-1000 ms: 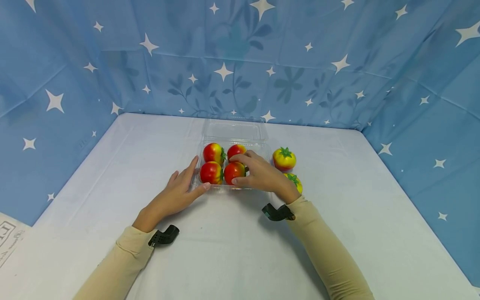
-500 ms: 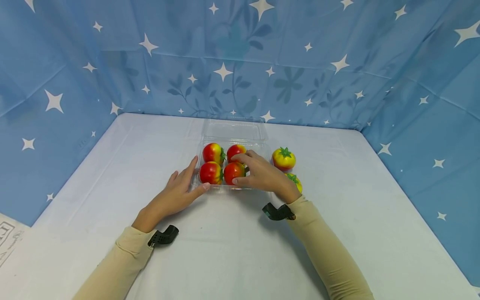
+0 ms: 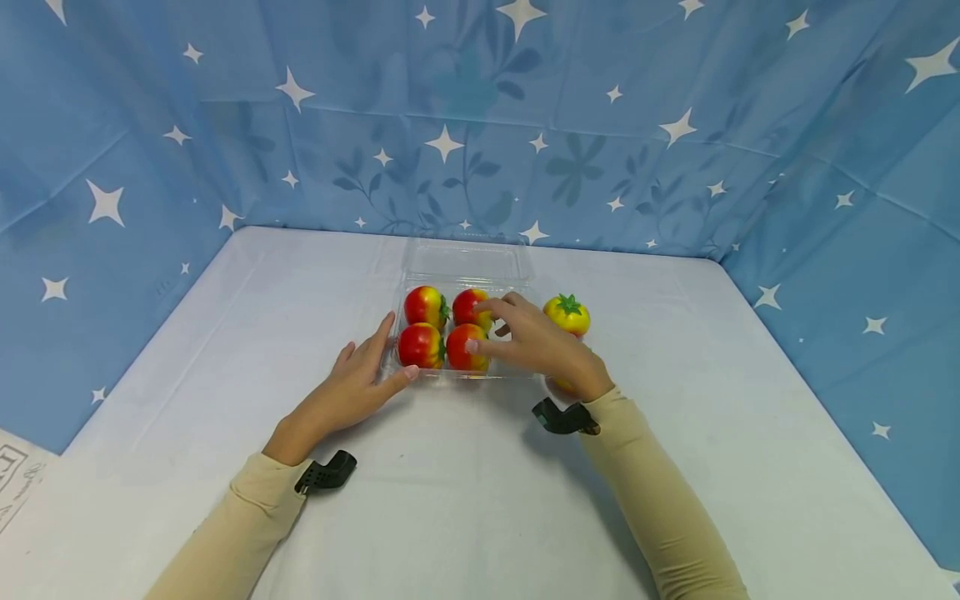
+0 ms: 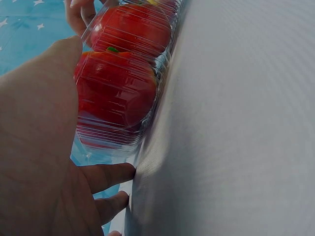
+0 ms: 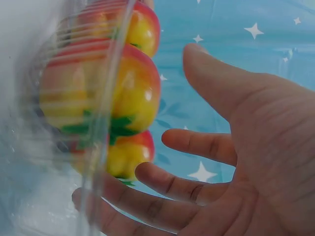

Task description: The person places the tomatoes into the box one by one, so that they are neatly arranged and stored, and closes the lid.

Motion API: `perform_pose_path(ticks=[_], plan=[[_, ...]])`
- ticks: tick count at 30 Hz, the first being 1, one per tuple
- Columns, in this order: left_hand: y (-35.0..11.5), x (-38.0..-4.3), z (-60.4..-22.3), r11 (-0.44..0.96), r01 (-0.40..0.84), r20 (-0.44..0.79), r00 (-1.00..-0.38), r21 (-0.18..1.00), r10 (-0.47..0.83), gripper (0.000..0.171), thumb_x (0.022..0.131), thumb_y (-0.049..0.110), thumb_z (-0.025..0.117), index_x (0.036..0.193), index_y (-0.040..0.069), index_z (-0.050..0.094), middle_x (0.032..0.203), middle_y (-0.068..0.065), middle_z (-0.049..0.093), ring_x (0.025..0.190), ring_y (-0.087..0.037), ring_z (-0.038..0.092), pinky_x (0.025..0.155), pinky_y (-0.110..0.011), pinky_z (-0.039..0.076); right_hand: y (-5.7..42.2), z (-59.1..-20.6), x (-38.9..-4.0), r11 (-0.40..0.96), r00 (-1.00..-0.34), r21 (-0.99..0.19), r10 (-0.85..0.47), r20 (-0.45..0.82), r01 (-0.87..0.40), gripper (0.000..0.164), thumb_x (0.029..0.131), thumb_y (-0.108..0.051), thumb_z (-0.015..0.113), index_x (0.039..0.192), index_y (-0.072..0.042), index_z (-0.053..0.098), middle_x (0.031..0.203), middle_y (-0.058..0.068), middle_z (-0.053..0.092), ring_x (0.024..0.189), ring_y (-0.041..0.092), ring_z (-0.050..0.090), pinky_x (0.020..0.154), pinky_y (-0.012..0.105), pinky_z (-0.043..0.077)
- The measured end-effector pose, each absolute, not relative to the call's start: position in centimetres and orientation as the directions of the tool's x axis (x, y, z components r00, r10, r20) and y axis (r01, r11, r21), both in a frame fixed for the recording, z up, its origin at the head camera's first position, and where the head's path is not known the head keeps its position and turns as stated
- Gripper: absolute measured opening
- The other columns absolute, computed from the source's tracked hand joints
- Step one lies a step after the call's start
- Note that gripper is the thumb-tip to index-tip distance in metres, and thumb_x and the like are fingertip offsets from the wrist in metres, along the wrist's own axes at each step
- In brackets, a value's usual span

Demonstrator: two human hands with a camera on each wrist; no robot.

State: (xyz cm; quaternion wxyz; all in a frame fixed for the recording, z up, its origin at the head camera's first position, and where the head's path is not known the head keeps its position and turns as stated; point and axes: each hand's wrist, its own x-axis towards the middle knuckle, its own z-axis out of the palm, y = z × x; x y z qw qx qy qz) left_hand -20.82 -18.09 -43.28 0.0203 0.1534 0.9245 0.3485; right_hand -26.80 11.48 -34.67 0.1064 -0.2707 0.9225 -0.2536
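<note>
A clear plastic clamshell box [image 3: 510,377] holds several red-and-yellow toy tomatoes with green leafy tops at its left and middle. My left hand [image 3: 356,387] lies at the box's left front corner, fingers along its side and thumb at the front rim. Over the right part of the box, my right hand [image 3: 536,337] has its fingers and thumb spread apart. In the right wrist view its fingers stand beside the front right tomato [image 5: 135,91], with a gap between thumb and fruit. The back right tomato [image 3: 467,307] is partly behind the index finger.
The box's lid [image 3: 468,261] lies folded back behind it. Right of the box sits a loose yellow tomato [image 3: 567,312]; another tomato [image 3: 561,387] is mostly hidden under my right wrist. A blue starred curtain [image 3: 480,117] surrounds the white table [image 3: 450,500].
My right hand has let go of the front right tomato, its thumb and fingers opening and lifting slightly to the right. The left hand has stayed in place.
</note>
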Motion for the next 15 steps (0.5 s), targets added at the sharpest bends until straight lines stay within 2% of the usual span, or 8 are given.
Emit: perform_pose_path(ticks=[7,15], plan=[[-18.1,-20.8,-43.2,0.712,0.269,0.069,-0.952,0.649,0.297,0.101,0.105,0.061,0.058,0.174,0.012,0.002,0.172,-0.022,0.031,0.159,-0.044,0.023,0.126,-0.066,-0.003,12.5,-33.9,-27.1,0.710,-0.836,-0.532,-0.548,-0.005,-0.462,0.068,0.101,-0.050,0.071,0.155,-0.010,0.056,0.144,0.020,0.055,0.123,0.033,0.061,0.095,0.050,0.060],[-18.1,-20.9,-43.3,0.716,0.270,0.068,-0.952,0.643,0.297,0.100,0.105,0.059,0.058,0.174,0.012,0.002,0.171,-0.022,0.031,0.159,-0.044,0.023,0.127,-0.066,-0.002,13.8,-33.4,-27.6,0.684,-0.837,-0.544,-0.544,0.061,-0.485,0.061,0.105,-0.047,0.068,0.151,-0.008,0.059,0.144,0.017,0.055,0.120,0.032,0.064,0.094,0.050,0.059]])
